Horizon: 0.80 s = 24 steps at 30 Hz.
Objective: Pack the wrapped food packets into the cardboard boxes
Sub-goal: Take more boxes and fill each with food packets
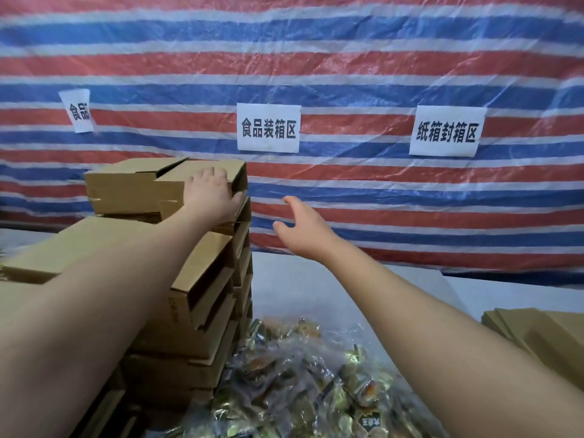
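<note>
A tall stack of brown cardboard boxes (202, 298) rises at the left. My left hand (211, 192) grips the top cardboard box (132, 184) at its right end, fingers over the top and thumb at the corner. To the right of the stack, my right hand (301, 226) hangs in the air with its fingers spread and holds nothing. A heap of wrapped food packets (300, 384) in clear and gold film lies on the white table (294, 289) below my arms.
A pile of flat cardboard sheets (537, 333) lies at the right edge. A red, white and blue striped tarp (347, 58) hangs behind the table with three white paper signs (268, 127) on it. A second, lower box stack (72, 241) stands at the far left.
</note>
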{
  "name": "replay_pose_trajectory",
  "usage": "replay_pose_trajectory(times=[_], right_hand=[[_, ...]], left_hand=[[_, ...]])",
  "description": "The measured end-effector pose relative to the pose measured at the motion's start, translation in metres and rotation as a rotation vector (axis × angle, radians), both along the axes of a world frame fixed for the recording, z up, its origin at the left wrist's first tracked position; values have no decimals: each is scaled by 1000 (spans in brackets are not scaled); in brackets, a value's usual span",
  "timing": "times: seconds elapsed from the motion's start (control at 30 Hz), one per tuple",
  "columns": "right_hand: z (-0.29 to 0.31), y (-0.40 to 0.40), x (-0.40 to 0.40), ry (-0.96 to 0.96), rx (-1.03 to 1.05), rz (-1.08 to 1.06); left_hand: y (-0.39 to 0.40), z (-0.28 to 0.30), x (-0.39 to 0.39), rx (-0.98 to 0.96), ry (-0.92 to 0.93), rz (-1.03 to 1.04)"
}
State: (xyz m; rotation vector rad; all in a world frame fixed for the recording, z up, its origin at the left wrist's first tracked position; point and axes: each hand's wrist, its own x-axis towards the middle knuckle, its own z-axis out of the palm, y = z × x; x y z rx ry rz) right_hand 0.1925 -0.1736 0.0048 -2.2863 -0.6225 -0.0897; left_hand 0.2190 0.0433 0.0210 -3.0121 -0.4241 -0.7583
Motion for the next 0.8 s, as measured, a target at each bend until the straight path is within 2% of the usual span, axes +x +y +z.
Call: replay_pose_trajectory(times=[0.23, 0.47, 0.57, 0.73, 0.8], right_hand=[[13, -13, 30, 11, -60, -40], [24, -17, 41, -7, -63, -49], [47, -23, 47, -56, -78, -72], [106, -45, 50, -194, 12, -147], [128, -64, 47, -226, -62, -167]], left_hand=[[4, -4, 39, 34, 66, 50], [-8, 17, 28, 11, -71, 49], [-24, 58, 10, -98, -106, -35], [-60, 126, -40, -249, -61, -352], [-74, 142, -57, -357, -11, -450]])
